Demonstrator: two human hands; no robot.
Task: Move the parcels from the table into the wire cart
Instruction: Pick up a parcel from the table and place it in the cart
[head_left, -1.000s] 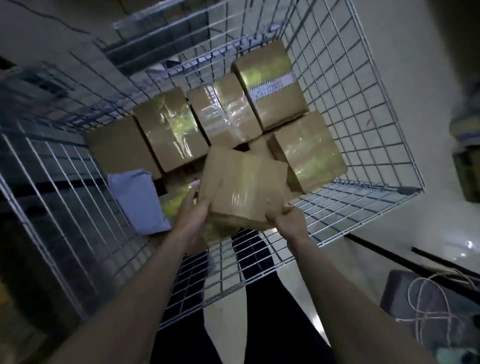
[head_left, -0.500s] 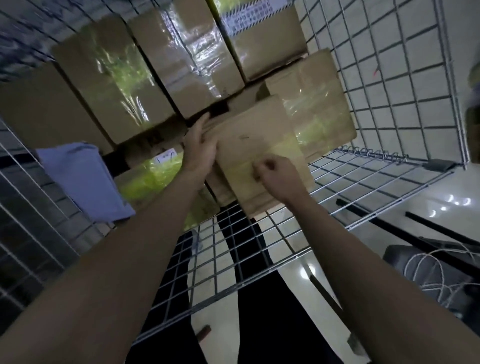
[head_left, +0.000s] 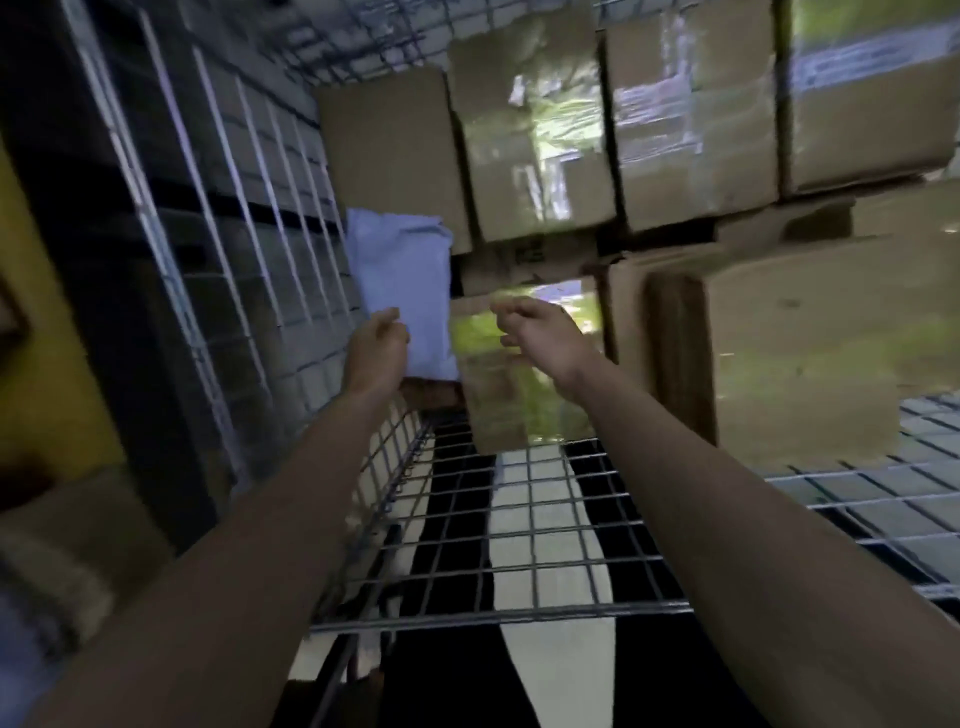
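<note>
We can read no text here. A white label (head_left: 872, 65) on the far right taped parcel (head_left: 878, 98) carries print too blurred to make out, and dark marks on the cardboard box (head_left: 524, 260) below stay illegible.

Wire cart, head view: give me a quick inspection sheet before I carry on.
Surface: wire cart, mesh floor partly bare.
Job's things: taped cardboard boxes packed in rows; blue-grey soft parcel against the left mesh wall.
Clutter: nothing seen.
Grips: left hand touches the soft parcel, grip unclear in blur; right hand loosely curled, holding nothing.
Cables: nothing seen.
Surroundings: dim; yellow wall on the left.
</note>
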